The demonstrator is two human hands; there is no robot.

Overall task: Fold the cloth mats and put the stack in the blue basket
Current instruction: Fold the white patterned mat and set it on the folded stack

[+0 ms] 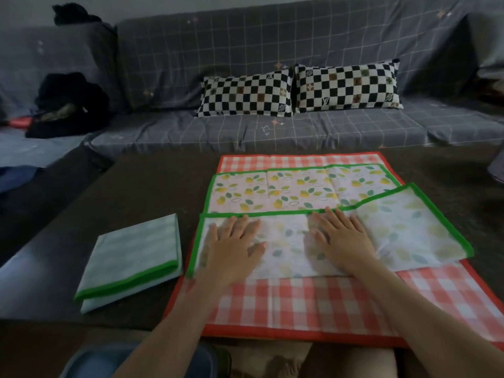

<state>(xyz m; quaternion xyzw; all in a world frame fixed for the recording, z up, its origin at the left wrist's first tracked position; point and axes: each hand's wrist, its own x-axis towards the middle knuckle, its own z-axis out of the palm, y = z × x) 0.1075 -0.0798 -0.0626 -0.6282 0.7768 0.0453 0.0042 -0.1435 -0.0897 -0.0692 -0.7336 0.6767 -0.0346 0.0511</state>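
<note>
Leaf-print mat (pixel 300 192) with green trim lies mid-frame on the dark tabletop (pixel 152 186), on top of the red gingham mat (pixel 300 304). Its near half is turned up over itself, pale underside showing; long axis runs left-right across the frame. Left hand (pixel 231 249) and right hand (pixel 343 241) both flat on the folded flap, fingers straight and spread, pressing down, no grip on anything. Flap's right corner sits skewed, higher than the left and overhanging at right of frame. That loose corner lies just beside the right hand, well apart from the left, so the right hand is likely the one to square it before the next fold, which probably goes along the long axis. Green-checked mat (pixel 131 257) already folded, lower left, near the left hand. Blue basket: possibly the blue rim (pixel 90 358) at bottom edge, cannot tell.
</note>
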